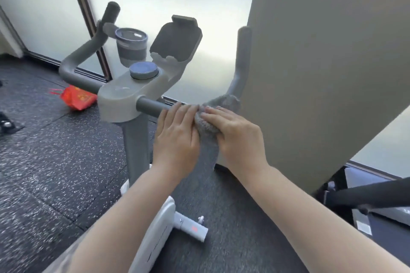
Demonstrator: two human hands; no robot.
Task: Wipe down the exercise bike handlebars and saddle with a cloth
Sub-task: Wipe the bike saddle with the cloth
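Observation:
The exercise bike's grey handlebar (148,104) runs out from a pale console block (124,93) to both sides and bends up into two grips. A grey fluffy cloth (206,125) is wrapped over the right side of the bar, near its bend. My right hand (235,131) lies over the cloth with fingers curled round it. My left hand (177,133) rests on the bar just left of the cloth, fingers laid over the top and touching the cloth's edge. The saddle is out of view.
A cup (131,46) sits in a holder and a grey tablet stand (177,40) rises above a round knob (143,70). A beige panel (321,73) stands close on the right against the right grip (243,51). A red bag (76,97) lies on the speckled floor.

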